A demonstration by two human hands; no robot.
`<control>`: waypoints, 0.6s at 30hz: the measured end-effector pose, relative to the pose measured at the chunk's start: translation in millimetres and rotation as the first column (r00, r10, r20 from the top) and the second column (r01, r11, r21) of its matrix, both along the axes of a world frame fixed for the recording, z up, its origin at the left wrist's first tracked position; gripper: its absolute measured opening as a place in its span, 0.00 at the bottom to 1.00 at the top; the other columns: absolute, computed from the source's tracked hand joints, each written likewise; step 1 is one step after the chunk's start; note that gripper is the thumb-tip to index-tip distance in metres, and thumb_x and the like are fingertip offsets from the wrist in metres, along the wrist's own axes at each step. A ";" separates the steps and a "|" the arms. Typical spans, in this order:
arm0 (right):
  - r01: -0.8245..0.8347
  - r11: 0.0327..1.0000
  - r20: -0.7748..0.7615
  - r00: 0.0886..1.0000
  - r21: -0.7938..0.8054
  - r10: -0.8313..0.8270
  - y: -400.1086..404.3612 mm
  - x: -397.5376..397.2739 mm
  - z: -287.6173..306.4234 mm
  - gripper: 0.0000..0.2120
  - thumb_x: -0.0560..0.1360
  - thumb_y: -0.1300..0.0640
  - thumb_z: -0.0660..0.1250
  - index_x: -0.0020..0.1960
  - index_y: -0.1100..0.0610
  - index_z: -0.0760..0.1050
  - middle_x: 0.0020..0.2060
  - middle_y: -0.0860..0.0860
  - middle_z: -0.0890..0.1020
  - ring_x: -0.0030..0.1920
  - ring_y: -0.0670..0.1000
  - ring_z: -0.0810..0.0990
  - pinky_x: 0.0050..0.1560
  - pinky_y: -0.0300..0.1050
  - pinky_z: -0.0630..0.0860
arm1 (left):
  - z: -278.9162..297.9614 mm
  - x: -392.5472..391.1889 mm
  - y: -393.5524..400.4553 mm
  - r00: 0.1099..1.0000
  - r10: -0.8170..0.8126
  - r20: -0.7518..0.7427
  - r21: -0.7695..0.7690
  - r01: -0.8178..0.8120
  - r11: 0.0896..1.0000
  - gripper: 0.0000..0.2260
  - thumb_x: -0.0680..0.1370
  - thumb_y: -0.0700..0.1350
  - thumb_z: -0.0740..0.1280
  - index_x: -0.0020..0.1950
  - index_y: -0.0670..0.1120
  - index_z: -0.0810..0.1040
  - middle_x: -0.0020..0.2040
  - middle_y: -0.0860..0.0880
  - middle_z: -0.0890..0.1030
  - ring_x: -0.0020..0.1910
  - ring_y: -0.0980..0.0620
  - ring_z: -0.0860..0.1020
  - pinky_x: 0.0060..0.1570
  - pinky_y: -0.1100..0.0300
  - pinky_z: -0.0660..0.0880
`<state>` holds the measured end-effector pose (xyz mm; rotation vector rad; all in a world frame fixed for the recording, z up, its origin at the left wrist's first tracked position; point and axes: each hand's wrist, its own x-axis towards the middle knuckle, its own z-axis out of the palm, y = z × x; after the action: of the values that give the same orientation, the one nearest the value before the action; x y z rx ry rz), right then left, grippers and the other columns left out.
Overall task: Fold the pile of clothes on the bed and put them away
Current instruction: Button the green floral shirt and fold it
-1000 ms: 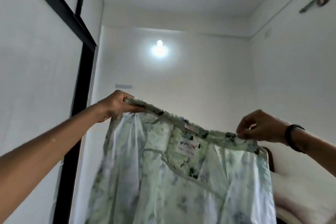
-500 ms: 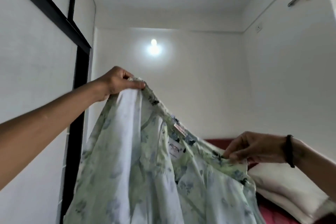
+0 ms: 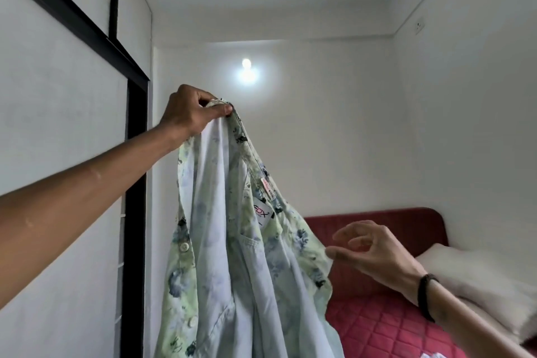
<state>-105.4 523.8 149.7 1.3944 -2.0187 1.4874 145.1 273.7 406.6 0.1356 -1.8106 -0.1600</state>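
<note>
A pale green floral button shirt [image 3: 232,270] hangs in front of me, inside out, with its neck label showing. My left hand [image 3: 191,113] is raised high and pinches the shirt's top edge at one shoulder. My right hand [image 3: 369,250], with a dark band on its wrist, hovers lower at the shirt's other shoulder; its fingers are loosely curled and hold nothing, and the thumb tip is at the fabric's edge. The shirt's lower part runs out of the frame.
A bed with a red quilted cover [image 3: 386,328] and red headboard [image 3: 377,229] lies at the lower right, with a white pillow [image 3: 479,279] on it. A white wardrobe with black frame [image 3: 136,212] stands at the left. White walls close the room.
My left hand has lifted its end of the shirt higher. My right hand has dropped and let go of the other shoulder, so the shirt now hangs from the left hand alone.
</note>
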 end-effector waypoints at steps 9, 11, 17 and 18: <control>-0.533 0.844 0.576 0.674 -0.055 0.463 -52.5 58.0 -55.2 0.27 0.69 0.57 0.83 0.64 0.61 0.78 0.54 0.61 0.87 0.55 0.62 0.86 0.60 0.62 0.82 | -8.8 9.0 4.6 0.997 0.067 0.041 -0.064 -0.064 0.996 0.28 0.68 0.67 0.74 0.44 0.40 0.86 0.36 0.49 0.78 0.37 0.51 0.75 0.40 0.54 0.72; -0.533 0.841 0.649 0.606 -0.099 0.460 -49.2 56.7 -51.5 0.22 0.69 0.65 0.81 0.60 0.69 0.81 0.55 0.65 0.85 0.55 0.64 0.86 0.60 0.62 0.81 | -9.4 19.7 -2.4 0.994 0.104 0.030 -0.051 -0.103 0.993 0.25 0.69 0.64 0.76 0.44 0.41 0.87 0.37 0.46 0.83 0.36 0.49 0.78 0.40 0.52 0.75; -0.356 0.841 0.625 0.563 -0.408 0.541 7.5 33.4 -14.2 0.15 0.77 0.66 0.69 0.63 0.68 0.81 0.62 0.70 0.80 0.60 0.69 0.80 0.62 0.65 0.78 | -30.8 72.8 -9.7 0.991 0.125 0.055 0.068 -0.128 0.989 0.18 0.75 0.56 0.77 0.55 0.43 0.88 0.47 0.49 0.84 0.43 0.66 0.77 0.37 0.58 0.75; -0.292 0.858 0.608 0.611 -0.423 0.508 20.3 36.8 -4.2 0.15 0.78 0.65 0.68 0.63 0.67 0.81 0.61 0.69 0.82 0.59 0.68 0.81 0.60 0.63 0.79 | -40.8 82.4 -9.3 0.990 0.094 0.103 0.103 -0.104 0.989 0.17 0.74 0.56 0.77 0.53 0.43 0.88 0.50 0.52 0.78 0.46 0.66 0.62 0.34 0.55 0.74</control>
<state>-68.6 544.1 145.5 1.3296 -1.7520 2.7572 227.5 264.4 365.9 0.3144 -1.8884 -0.1830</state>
